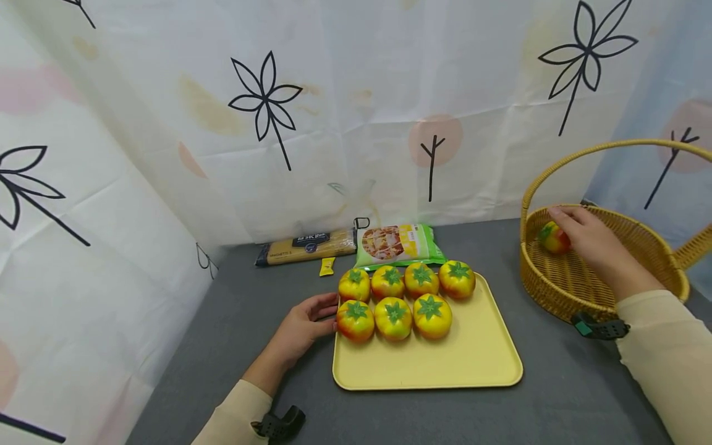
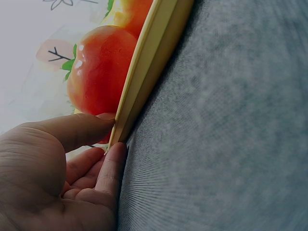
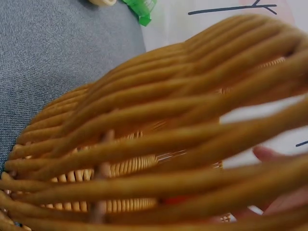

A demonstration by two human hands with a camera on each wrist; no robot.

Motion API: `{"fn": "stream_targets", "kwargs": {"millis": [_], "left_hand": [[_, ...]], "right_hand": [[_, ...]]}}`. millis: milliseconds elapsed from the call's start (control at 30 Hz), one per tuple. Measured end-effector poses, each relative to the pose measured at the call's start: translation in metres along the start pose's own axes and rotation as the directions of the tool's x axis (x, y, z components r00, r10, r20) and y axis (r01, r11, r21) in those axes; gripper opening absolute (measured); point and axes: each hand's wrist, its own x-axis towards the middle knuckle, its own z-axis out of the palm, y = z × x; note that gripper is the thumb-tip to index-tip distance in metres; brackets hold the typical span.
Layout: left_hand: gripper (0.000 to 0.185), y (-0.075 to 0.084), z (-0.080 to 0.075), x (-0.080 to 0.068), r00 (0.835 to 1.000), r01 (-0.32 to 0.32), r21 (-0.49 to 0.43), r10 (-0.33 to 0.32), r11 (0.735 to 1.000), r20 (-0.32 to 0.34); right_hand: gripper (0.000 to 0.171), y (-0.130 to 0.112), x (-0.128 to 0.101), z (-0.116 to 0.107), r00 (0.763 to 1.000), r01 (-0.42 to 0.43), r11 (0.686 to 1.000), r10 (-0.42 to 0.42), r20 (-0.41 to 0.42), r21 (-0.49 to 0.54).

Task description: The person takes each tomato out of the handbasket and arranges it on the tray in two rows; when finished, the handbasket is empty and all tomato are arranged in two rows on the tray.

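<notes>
Several yellow-and-red tomatoes (image 1: 394, 318) with green star-shaped tops stand in two rows on a pale yellow tray (image 1: 428, 372). At the tray's left edge, my left hand (image 1: 305, 324) pinches the rim (image 2: 139, 72), with a red tomato (image 2: 103, 70) just inside it. Over to the right, my right hand (image 1: 592, 244) reaches into a woven basket (image 1: 547, 293) and holds another tomato (image 1: 547, 240) near its inner left wall. In the right wrist view, the basket's weave (image 3: 134, 106) hides most of that hand.
Behind the tray lie a pack of spaghetti (image 1: 311, 247) and a green-and-white food packet (image 1: 397, 244). A small yellow sachet (image 1: 327, 266) is in front of the spaghetti. The basket's tall handle (image 1: 612, 145) arches above it. Patterned white cloth (image 1: 356, 93) hangs round the grey table.
</notes>
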Motion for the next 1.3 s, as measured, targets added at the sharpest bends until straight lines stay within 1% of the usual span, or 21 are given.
{"fn": "stream_targets", "kwargs": {"millis": [200,300,367,533,667,733,900,1133,1300], "left_hand": [[0.065,-0.001,-0.001,0.0,1.0,-0.003,-0.001,0.003,1.0,-0.001],[0.065,-0.001,-0.001,0.0,1.0,-0.004,0.0,0.004,1.0,0.001],[0.065,-0.001,-0.001,0.0,1.0,-0.002,-0.001,0.002,1.0,0.001],[0.065,-0.001,-0.001,0.0,1.0,0.002,-0.001,-0.002,1.0,0.0],[0.065,-0.001,-0.001,0.0,1.0,-0.001,-0.001,0.001,1.0,0.001],[0.065,-0.001,-0.001,0.0,1.0,-0.001,0.0,0.001,1.0,0.002],[0.066,-0.001,-0.001,0.0,1.0,0.0,0.003,0.0,1.0,0.003],[0.066,-0.001,-0.001,0.0,1.0,-0.007,0.006,0.007,1.0,0.006],[0.066,-0.001,-0.001,0.0,1.0,-0.004,0.003,0.004,1.0,0.004]], "right_hand": [[0.097,0.006,0.003,-0.002,0.996,-0.082,0.991,0.084,0.018,-0.108],[0.094,0.013,0.005,-0.003,0.994,-0.1,0.983,0.106,0.036,-0.151],[0.091,0.017,0.006,-0.004,0.994,-0.095,0.978,0.105,0.043,-0.187],[0.086,0.023,0.01,-0.004,0.996,-0.05,0.959,0.067,0.053,-0.279],[0.081,0.024,0.012,-0.002,0.999,0.003,0.95,0.01,0.038,-0.314],[0.08,0.024,0.013,-0.001,0.999,0.019,0.949,-0.007,0.039,-0.316],[0.082,0.022,0.014,0.001,0.997,0.049,0.943,-0.024,0.078,-0.33],[0.073,0.021,0.016,0.004,0.987,0.127,0.916,-0.078,0.143,-0.38],[0.072,0.02,0.016,0.005,0.986,0.143,0.91,-0.095,0.14,-0.389]]}}
